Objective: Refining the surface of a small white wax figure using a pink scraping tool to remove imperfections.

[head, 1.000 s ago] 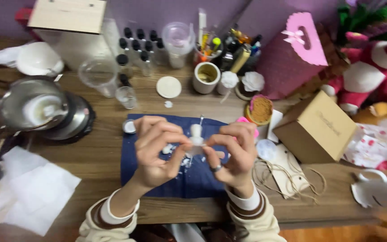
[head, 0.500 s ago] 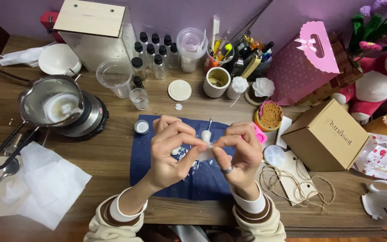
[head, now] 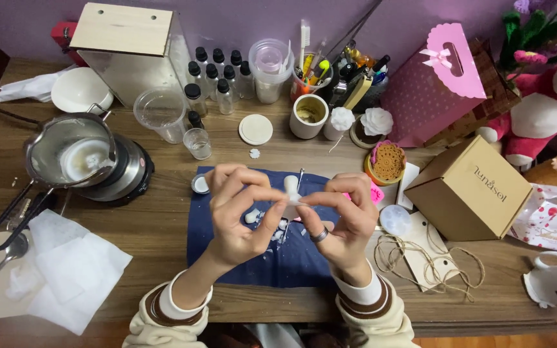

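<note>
Both hands pinching small white wax piece (head: 291,193) w/ fingertips: left hand (head: 240,212) & right hand (head: 346,216), above navy cloth (head: 227,254), white crumbs (head: 253,216) underneath.

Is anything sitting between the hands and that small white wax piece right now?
Nothing visible does. The left hand and right hand already pinch the small white wax piece between their fingertips above the blue cloth; only loose white wax bits lie beneath.
</note>
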